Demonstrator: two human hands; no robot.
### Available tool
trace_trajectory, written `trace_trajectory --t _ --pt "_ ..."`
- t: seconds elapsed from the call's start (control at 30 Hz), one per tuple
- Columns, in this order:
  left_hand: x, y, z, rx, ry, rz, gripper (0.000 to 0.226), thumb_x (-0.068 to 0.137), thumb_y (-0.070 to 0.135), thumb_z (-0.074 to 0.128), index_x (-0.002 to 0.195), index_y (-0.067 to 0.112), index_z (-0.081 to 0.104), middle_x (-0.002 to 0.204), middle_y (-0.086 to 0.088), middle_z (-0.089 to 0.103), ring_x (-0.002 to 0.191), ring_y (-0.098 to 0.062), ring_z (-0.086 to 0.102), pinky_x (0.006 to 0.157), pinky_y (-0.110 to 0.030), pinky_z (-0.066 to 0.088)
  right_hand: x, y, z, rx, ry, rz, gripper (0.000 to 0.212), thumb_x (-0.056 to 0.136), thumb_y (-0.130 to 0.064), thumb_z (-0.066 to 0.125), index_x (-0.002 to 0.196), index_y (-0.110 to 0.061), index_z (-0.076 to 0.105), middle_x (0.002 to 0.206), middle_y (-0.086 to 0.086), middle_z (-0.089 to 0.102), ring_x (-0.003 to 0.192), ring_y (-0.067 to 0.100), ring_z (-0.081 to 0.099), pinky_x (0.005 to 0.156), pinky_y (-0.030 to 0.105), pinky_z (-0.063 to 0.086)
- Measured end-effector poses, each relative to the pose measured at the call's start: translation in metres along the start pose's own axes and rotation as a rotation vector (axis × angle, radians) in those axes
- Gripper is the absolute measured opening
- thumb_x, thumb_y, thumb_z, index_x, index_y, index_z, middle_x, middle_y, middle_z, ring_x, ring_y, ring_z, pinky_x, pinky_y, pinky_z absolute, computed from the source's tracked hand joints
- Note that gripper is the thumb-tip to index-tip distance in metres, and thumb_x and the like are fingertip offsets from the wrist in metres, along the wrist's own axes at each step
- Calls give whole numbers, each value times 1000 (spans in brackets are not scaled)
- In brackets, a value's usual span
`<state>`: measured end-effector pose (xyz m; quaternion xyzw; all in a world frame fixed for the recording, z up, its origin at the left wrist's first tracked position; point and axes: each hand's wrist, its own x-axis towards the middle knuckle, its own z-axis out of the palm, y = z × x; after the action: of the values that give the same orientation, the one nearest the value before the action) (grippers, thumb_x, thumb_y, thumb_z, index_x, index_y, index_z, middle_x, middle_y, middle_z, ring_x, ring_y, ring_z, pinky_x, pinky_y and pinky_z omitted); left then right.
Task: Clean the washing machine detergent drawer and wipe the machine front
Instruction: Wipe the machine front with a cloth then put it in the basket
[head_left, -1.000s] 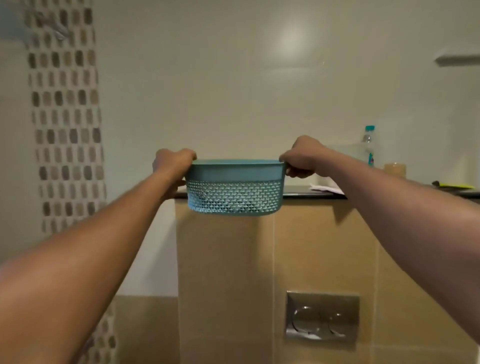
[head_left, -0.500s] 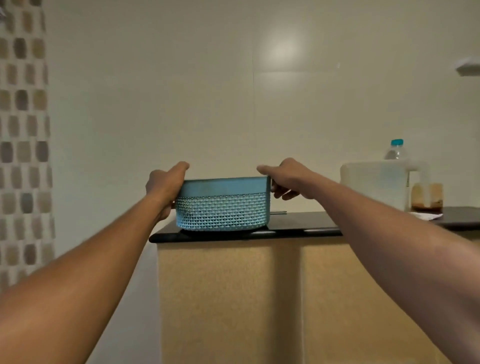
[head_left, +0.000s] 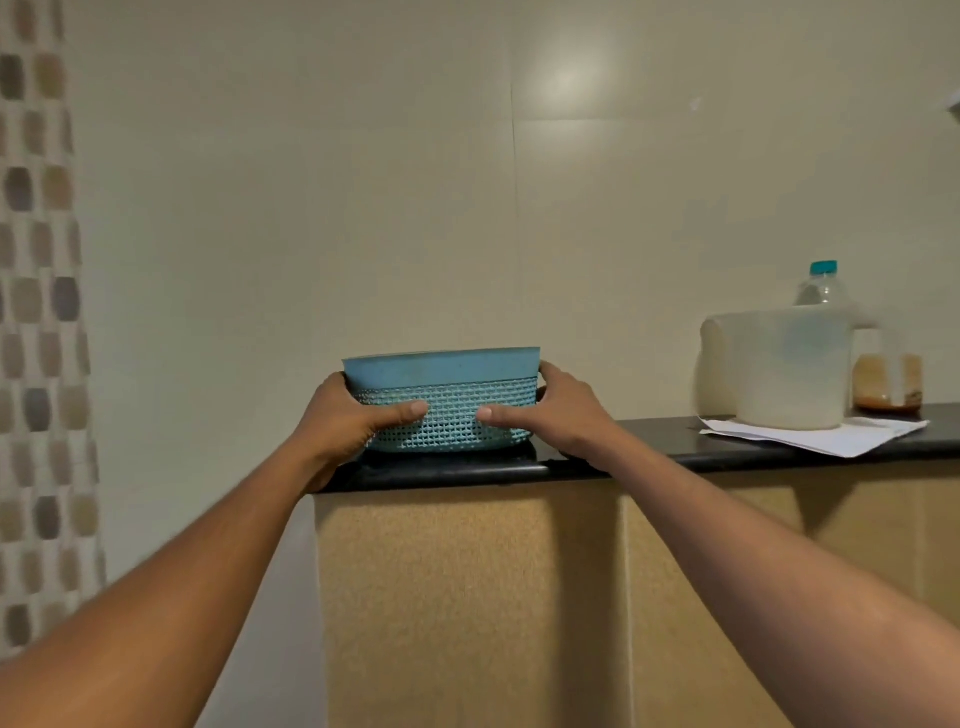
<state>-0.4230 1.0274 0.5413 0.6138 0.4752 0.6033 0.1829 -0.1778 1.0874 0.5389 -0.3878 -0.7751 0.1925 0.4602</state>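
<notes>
A teal plastic basket (head_left: 447, 387) with a perforated lower wall rests on the left end of a black ledge (head_left: 649, 454). My left hand (head_left: 343, 421) clasps its left side, thumb laid across the front mesh. My right hand (head_left: 556, 410) clasps its right side the same way. Both arms reach up from below. The basket's inside is hidden from this low angle. No washing machine or detergent drawer is in view.
On the ledge to the right stand a white translucent jug (head_left: 784, 364), a clear bottle with a teal cap (head_left: 823, 286) and a glass jar with brown residue (head_left: 888, 382), over white paper (head_left: 831, 434). Tan tiled wall below; mosaic strip (head_left: 39, 338) at left.
The basket went from held in the air in front of the ledge to resting on it. Both hands slid from the rim down to the basket's sides.
</notes>
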Motion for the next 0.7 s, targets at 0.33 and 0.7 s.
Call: trace_trajectory --t 0.33,0.7 --pt "-6 -2 -2 -22 83 59 68 55 25 91 115 17 59 105 7 69 85 1 68 65 -11 54 -2 0 4 -93 27 -83 90 69 -66 77 141 -25 45 113 -14 56 97 6 54 67 7 35" --pt "-4 -8 -6 97 79 -5 106 36 57 96 126 18 56 117 5 69 105 -13 68 92 -36 57 -9 -2 5 -195 68 -3 96 65 -80 69 136 -22 45 121 -1 64 95 16 60 70 26 45"
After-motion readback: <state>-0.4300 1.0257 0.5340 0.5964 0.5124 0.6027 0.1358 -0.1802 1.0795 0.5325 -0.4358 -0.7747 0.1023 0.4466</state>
